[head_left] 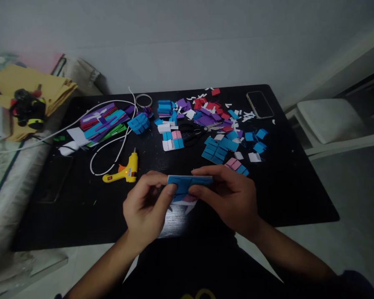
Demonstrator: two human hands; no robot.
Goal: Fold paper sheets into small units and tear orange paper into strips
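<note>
Between my two hands, over the table's front half, is a flat piece built of blue and pink foam or paper blocks (182, 182) with a white edge. My left hand (148, 207) pinches its left side, thumb on the near face. On its right side my right hand (229, 197) grips it with thumb and fingers. White pointed bits show below the piece; what they belong to is unclear. A yellow glue gun (124, 168) lies left of my left hand. Beyond my right hand lie a blue block panel (216, 150) and a pink and blue one (237, 166).
Scissors or pliers with dark handles (193, 133) lie mid-table beside a blue, pink and white panel (173, 141). Purple and red cut pieces (208, 116) are heaped behind. A white cable (95, 155) loops at left near coloured strips (104, 122). A phone (259, 104) rests back right.
</note>
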